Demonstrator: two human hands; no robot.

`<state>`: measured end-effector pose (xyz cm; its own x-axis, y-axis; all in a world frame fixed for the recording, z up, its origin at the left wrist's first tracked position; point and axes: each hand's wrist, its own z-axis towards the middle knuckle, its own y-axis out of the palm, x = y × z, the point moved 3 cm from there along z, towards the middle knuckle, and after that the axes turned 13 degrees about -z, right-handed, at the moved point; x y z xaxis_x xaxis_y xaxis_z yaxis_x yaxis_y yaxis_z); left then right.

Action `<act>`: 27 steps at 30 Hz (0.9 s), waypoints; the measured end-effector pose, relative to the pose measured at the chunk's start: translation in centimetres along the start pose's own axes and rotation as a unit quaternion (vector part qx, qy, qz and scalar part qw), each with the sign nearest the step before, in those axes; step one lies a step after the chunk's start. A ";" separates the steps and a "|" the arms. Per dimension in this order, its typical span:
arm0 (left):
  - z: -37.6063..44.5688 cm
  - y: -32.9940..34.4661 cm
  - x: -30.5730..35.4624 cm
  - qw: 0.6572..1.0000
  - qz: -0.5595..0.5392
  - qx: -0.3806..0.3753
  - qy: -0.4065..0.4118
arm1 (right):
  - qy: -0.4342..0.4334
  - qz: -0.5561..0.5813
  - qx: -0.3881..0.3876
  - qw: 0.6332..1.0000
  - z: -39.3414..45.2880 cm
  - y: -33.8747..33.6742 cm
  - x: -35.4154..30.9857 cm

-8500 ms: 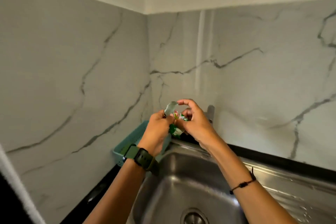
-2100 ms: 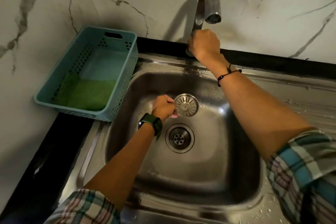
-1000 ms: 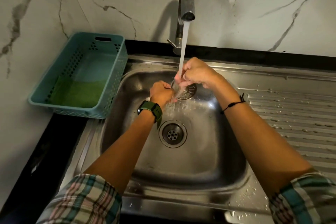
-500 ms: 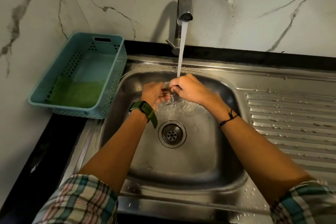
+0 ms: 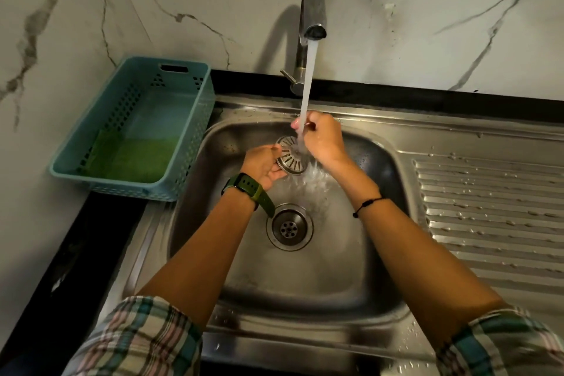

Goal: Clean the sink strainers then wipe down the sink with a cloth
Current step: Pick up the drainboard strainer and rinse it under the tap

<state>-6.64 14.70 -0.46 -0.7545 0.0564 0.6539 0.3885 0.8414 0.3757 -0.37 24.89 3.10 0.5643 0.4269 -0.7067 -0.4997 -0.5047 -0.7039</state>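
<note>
Strainer (image 5: 291, 159), hidden between the hands half a second ago, now tilted face-up under the water stream (image 5: 306, 107); left hand (image 5: 265, 165) has dropped to its lower rim, right hand (image 5: 323, 140) has risen beside the stream.

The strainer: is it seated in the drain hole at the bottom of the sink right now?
No: the strainer is held up by the left hand under the running water, above the open drain.
</note>
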 end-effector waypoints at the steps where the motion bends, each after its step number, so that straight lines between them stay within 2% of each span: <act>1: 0.0 -0.1 -0.1 1.000 -0.002 -0.003 -0.003 | 0.021 0.065 -0.072 0.995 0.0 -0.3 -0.2; 2: 0.1 -0.1 -0.2 1.000 -0.003 -0.009 -0.004 | 0.033 0.104 -0.145 0.983 -0.1 -0.6 -0.6; 3: 0.0 -0.1 -0.2 1.000 -0.007 -0.015 -0.006 | 0.029 0.097 -0.186 0.977 -0.1 -0.9 -1.0; 4: 0.0 0.0 -0.3 1.000 -0.012 -0.016 -0.008 | 0.022 0.067 -0.193 0.979 0.0 -1.3 -1.2; 7: -0.1 0.2 -0.2 1.000 -0.022 -0.015 -0.006 | 0.009 -0.028 -0.133 0.991 0.7 -2.3 -1.7; 11: -0.3 0.5 0.1 1.000 -0.001 -0.026 0.004 | -0.005 0.016 -0.225 0.974 0.6 -2.4 -2.6; 15: -0.5 0.5 0.1 1.000 0.002 -0.024 0.008 | -0.002 -0.003 -0.129 0.992 1.3 -2.9 -2.5; 18: -0.4 0.4 -0.1 0.999 0.023 -0.020 0.010 | -0.023 0.009 -0.184 0.983 1.0 -2.6 -2.7; 19: -0.4 0.4 -0.1 0.999 0.025 -0.021 0.011 | -0.030 -0.001 -0.184 0.982 0.9 -2.5 -2.8; 21: -0.3 0.3 -0.1 0.999 0.025 -0.022 0.011 | -0.027 -0.040 -0.136 0.990 0.9 -2.7 -2.8; 22: -0.3 0.3 -0.2 0.999 0.022 -0.022 0.009 | -0.023 -0.046 -0.134 0.990 0.9 -2.7 -2.8; 25: -0.4 0.3 -0.2 0.999 0.019 -0.029 0.014 | -0.034 -0.033 -0.200 0.979 0.5 -2.1 -2.6; 27: -0.2 0.1 -0.1 0.999 0.018 -0.027 0.018 | -0.029 -0.043 -0.158 0.986 0.5 -2.1 -2.3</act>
<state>-6.44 14.68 -0.40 -0.7209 0.0661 0.6899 0.4435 0.8089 0.3859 -0.99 25.38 6.18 0.5522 0.5161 -0.6547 -0.2175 -0.6690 -0.7108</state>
